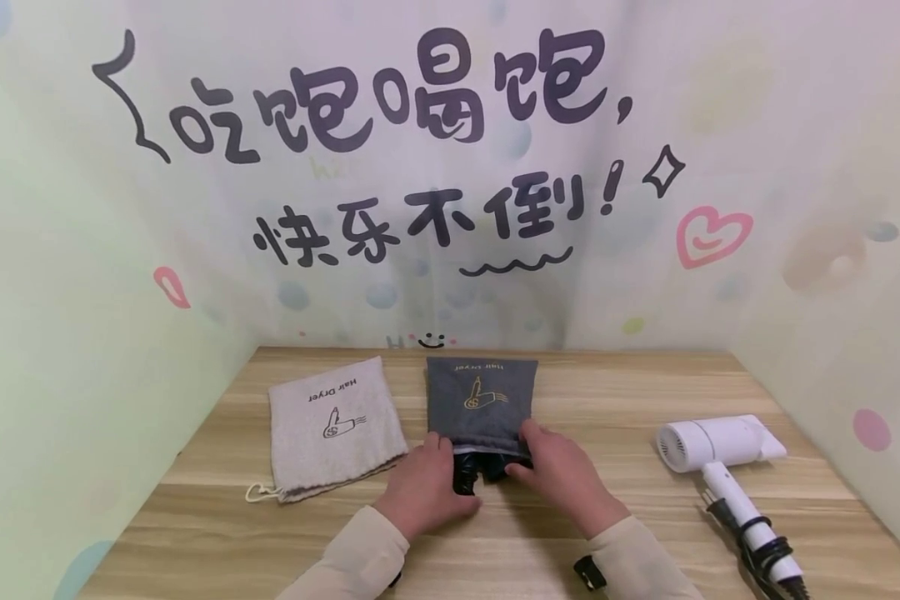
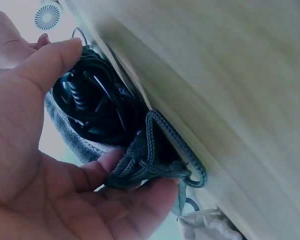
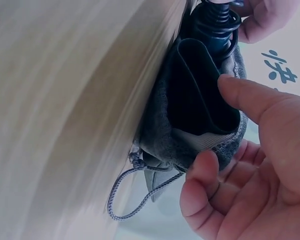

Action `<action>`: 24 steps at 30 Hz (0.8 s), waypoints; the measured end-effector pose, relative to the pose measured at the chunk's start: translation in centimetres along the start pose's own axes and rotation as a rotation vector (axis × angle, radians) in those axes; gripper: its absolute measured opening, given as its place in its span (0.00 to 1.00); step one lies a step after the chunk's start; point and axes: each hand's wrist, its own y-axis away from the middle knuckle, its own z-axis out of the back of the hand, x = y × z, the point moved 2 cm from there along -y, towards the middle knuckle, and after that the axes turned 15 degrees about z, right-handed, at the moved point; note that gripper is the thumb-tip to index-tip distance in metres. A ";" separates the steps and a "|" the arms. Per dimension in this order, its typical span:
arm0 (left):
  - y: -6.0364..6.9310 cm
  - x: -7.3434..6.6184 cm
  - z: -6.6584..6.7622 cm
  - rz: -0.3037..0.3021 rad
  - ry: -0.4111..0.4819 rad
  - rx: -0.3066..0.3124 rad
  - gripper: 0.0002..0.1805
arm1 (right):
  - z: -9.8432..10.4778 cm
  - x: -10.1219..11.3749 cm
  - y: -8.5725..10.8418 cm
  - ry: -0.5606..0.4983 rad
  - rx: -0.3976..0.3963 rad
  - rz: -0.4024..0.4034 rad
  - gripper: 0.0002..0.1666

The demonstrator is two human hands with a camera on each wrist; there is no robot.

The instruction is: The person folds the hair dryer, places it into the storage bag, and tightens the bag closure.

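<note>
A dark grey drawstring bag (image 1: pixel 482 400) printed with a hair dryer lies on the table, its mouth facing me. A bundled black cord (image 2: pixel 77 95) and a black flat nozzle (image 3: pixel 212 95) show inside the mouth; the rest of that black thing is hidden in the cloth. My left hand (image 1: pixel 423 487) grips the left edge of the mouth, thumb against the cord. On the opposite edge, my right hand (image 1: pixel 566 479) holds the cloth with curled fingers, while its thumb touches the nozzle. Cord loops hang from both corners of the mouth.
Left of the grey bag lies a beige drawstring bag (image 1: pixel 330 433), flat, also printed with a hair dryer. To the right is a white hair dryer (image 1: pixel 720 442), its black cord (image 1: pixel 768 550) wound around the handle. Behind the wooden table (image 1: pixel 615 383) hangs a printed cloth.
</note>
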 end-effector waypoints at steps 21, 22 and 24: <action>-0.4 0.7 1.2 -0.031 0.169 -0.026 0.28 | 0.8 0.2 0.1 0.014 -0.038 0.011 0.20; -0.4 0.7 1.3 -0.027 0.179 -0.023 0.27 | 0.8 0.2 0.1 0.015 -0.042 0.010 0.19; -0.5 0.7 1.5 -0.017 0.189 -0.017 0.27 | 0.9 0.2 0.0 0.016 -0.051 0.008 0.19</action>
